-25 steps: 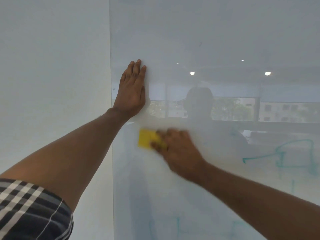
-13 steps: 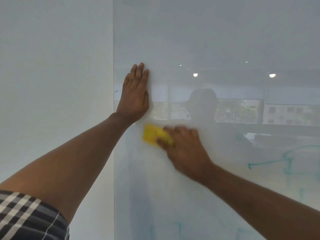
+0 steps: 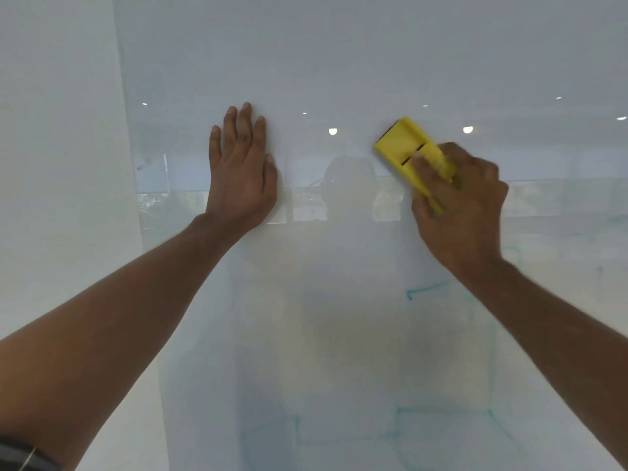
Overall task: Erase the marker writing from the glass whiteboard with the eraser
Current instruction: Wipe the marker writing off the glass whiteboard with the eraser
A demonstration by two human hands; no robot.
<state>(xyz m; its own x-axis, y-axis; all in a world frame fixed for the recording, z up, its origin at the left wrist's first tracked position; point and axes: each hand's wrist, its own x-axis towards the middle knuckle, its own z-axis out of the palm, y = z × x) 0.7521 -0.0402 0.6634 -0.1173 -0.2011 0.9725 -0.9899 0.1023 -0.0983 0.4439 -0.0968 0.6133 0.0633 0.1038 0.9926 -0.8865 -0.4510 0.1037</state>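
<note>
The glass whiteboard (image 3: pixel 339 62) fills most of the head view. My right hand (image 3: pixel 462 205) grips a yellow eraser (image 3: pixel 404 147) and holds it against the glass at the upper right. My left hand (image 3: pixel 241 175) lies flat on the glass with straight fingers, to the left of the eraser. Faint teal marker lines (image 3: pixel 428 288) show below my right wrist, and more teal strokes (image 3: pixel 397 433) run along the bottom of the board.
A plain white wall (image 3: pixel 57 164) borders the board's left edge (image 3: pixel 136 198). The glass reflects ceiling lights, windows and a person's outline between my hands.
My right hand has carried the eraser up and to the right, away from my left hand. The view has shifted, so the left hand sits nearer the middle.
</note>
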